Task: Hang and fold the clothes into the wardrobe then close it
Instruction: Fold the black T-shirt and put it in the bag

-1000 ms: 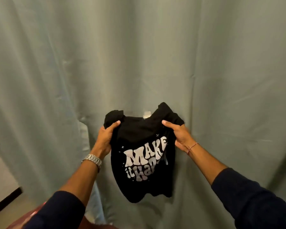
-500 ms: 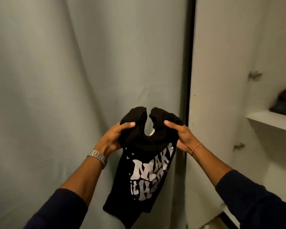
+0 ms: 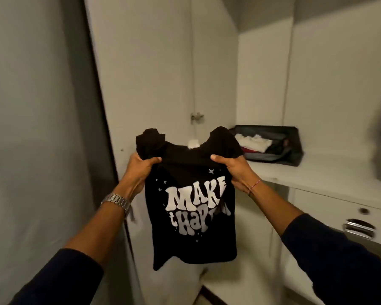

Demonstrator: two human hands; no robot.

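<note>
Both hands, left hand (image 3: 141,167) and right hand (image 3: 233,170), are gripping your black shirt (image 3: 191,208) shoulders; folding, shelving in the wardrobe (image 3: 306,172), closing remain.

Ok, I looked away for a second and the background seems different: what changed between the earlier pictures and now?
The view swung right, from the grey curtain to the open wardrobe: a shelf with a dark fabric bin of clothes is now in sight, drawers below. The black T-shirt came along, now spread a little wider. Unchanged: the left hand and right hand still grip its shoulders.
</note>
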